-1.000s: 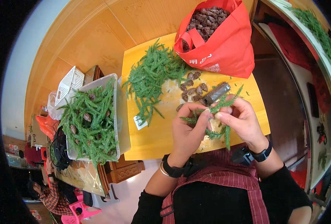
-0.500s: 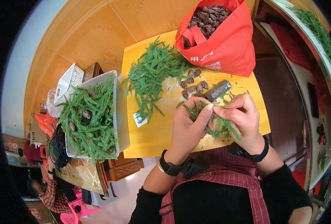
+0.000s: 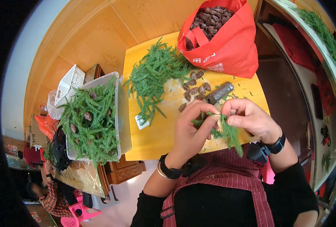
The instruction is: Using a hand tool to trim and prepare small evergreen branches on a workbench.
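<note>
Over the near edge of the yellow table (image 3: 149, 142), my left hand (image 3: 190, 130) and my right hand (image 3: 255, 120) meet fingertip to fingertip. Between them is a green artificial pine sprig (image 3: 230, 137), its needles hanging below my fingers. The thumb and forefinger of my left hand pinch it at the joint. My right hand is closed in a pinch at its upper end; whether a thin wire is there too, I cannot make out. Just beyond lie several small brown pine cones (image 3: 194, 90) and a dark cylindrical roll (image 3: 219, 93).
A heap of green sprigs (image 3: 154, 72) covers the table's far left. At the back right stands a red bag (image 3: 232, 53) full of pine cones. Left of the table is a clear plastic bin (image 3: 118, 117) of sprigs with cones. Another person (image 3: 54, 196) sits at far lower left.
My right hand has turned and shifted slightly outward, its fingers now higher on the sprig. The sprig's needles now hang down more freely. My left hand keeps its pinch nearly in place.
</note>
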